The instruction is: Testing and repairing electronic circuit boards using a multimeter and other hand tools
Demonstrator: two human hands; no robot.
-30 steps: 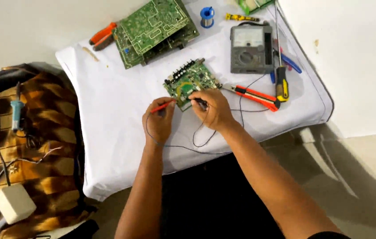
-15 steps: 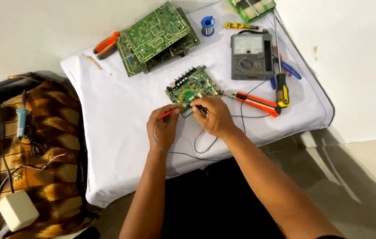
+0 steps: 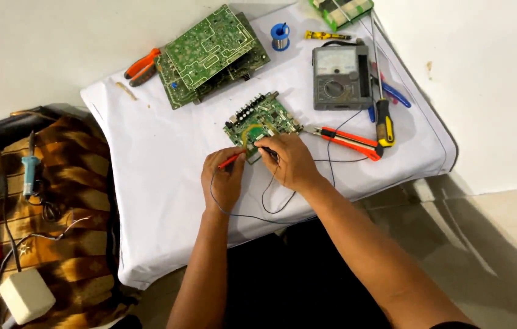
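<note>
At frame centre, the left hand [image 3: 223, 181] pinches a red probe [image 3: 232, 160]; the right hand [image 3: 291, 159] pinches a black probe [image 3: 269, 150], both tips on the circuit board [image 3: 263, 122].

A makeshift electronics repair spot at home

A low table under a white cloth [image 3: 149, 183] holds circuit boards [image 3: 210, 55], an analog multimeter [image 3: 339, 77], a solder spool [image 3: 280, 35] and pliers [image 3: 141, 64] (a soldering iron [image 3: 29, 167] lies left, on patterned fabric).
</note>
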